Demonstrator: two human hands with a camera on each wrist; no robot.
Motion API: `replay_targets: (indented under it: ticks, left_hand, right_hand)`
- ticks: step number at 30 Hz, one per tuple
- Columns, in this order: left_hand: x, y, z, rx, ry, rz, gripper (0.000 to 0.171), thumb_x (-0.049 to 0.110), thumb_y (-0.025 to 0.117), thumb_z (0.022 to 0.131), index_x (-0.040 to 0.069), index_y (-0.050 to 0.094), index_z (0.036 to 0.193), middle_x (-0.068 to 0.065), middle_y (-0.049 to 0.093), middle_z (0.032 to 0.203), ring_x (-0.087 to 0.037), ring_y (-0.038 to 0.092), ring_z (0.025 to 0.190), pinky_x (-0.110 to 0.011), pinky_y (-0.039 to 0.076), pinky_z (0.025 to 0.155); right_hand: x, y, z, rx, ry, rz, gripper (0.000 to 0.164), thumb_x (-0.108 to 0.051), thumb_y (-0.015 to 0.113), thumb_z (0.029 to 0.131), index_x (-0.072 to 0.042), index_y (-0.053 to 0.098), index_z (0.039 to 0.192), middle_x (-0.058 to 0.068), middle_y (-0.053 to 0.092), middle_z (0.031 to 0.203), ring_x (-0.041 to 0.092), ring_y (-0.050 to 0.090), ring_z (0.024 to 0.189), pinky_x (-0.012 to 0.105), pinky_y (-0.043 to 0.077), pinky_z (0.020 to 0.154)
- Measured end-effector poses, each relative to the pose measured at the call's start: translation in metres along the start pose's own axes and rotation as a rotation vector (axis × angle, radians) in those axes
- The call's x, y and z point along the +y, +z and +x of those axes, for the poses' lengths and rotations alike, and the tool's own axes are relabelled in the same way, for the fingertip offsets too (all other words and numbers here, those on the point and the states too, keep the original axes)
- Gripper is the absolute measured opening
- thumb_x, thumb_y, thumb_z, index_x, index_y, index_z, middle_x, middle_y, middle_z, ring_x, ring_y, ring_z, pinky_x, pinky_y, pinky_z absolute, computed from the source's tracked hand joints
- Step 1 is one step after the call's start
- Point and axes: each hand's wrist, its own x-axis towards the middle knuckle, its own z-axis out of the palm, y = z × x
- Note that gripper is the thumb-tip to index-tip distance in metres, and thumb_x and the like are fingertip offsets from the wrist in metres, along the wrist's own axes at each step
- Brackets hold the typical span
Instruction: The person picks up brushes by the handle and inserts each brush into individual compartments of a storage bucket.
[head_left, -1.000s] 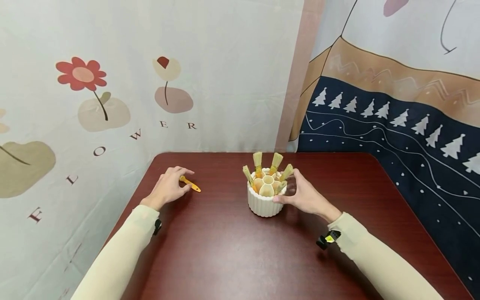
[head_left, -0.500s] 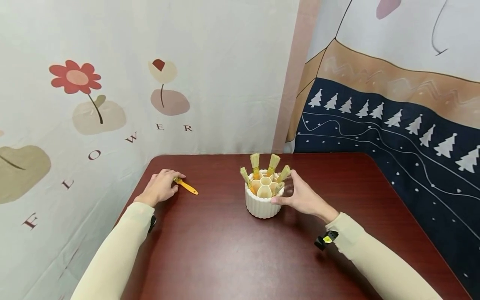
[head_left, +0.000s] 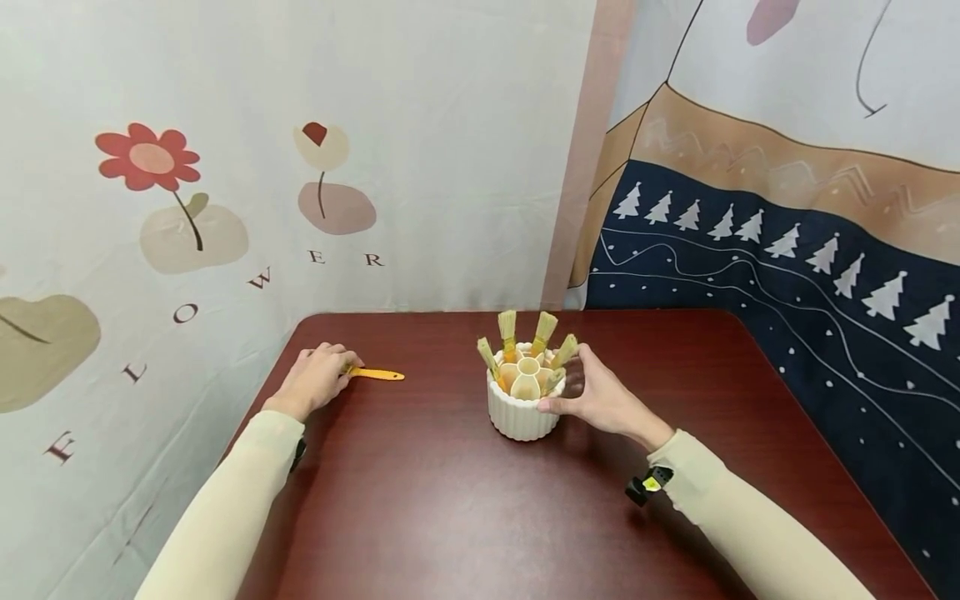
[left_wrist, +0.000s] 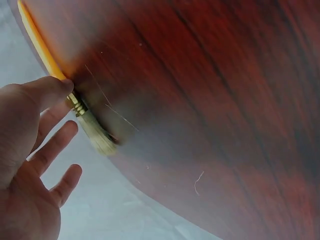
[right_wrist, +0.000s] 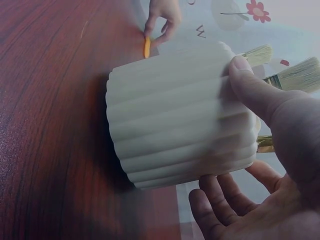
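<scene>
My left hand (head_left: pixel 318 379) is at the far left of the table, its thumb and a finger pinching a flat paintbrush (left_wrist: pixel 47 52) where the yellow handle meets the metal ferrule. The pale bristles (left_wrist: pixel 97 135) point down toward the tabletop in the left wrist view, while the other fingers stay spread. Right of centre stands a white ribbed round brush holder (head_left: pixel 522 417) with petal-shaped compartments. Several yellow-handled brushes (head_left: pixel 507 325) stand in it, bristles up. My right hand (head_left: pixel 611 400) grips the holder's right side, thumb (right_wrist: pixel 242 70) at the rim and fingers around the opposite side.
Both hands work over a dark red wood-grain table (head_left: pixel 450 500) with rounded back corners. A few loose bristles (left_wrist: pixel 199 182) lie on it near the left edge. Behind hang a pale flower-print curtain (head_left: pixel 450 167) and a navy one with trees (head_left: pixel 750 275).
My left hand has closed its pinch on the paintbrush, and the handle has swung from slanting to nearly level. My right hand stays on the brush holder. The head view has shifted slightly.
</scene>
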Motion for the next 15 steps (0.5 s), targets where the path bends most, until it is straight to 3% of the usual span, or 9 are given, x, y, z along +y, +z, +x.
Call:
replay_targets:
  ticks: [8,15]
  left_hand:
    - [0.0014,-0.0031,-0.0078,0.013,0.008,0.008,0.023,0.008,0.085,0.105,0.008,0.086,0.128,-0.016,0.081,0.126,-0.044,0.073,0.121,-0.071,0.055,0.105]
    - [0.0012,-0.0049,-0.0102,0.112,0.03,-0.031,0.026,0.006,0.086,0.101,0.005,0.083,0.127,-0.018,0.078,0.122,-0.037,0.077,0.097,-0.059,0.064,0.091]
  right_hand:
    - [-0.0026,0.0002,-0.0008,-0.007,-0.002,0.009,0.092,-0.042,0.103,0.091,-0.011,0.045,0.155,0.021,0.067,0.153,0.04,0.074,0.139,0.059,0.064,0.116]
    - [-0.0025,0.0014,-0.0019,0.016,-0.018,0.003,0.089,-0.04,0.104,0.091,-0.009,0.047,0.153,0.022,0.065,0.155,0.04,0.075,0.137,0.059,0.064,0.116]
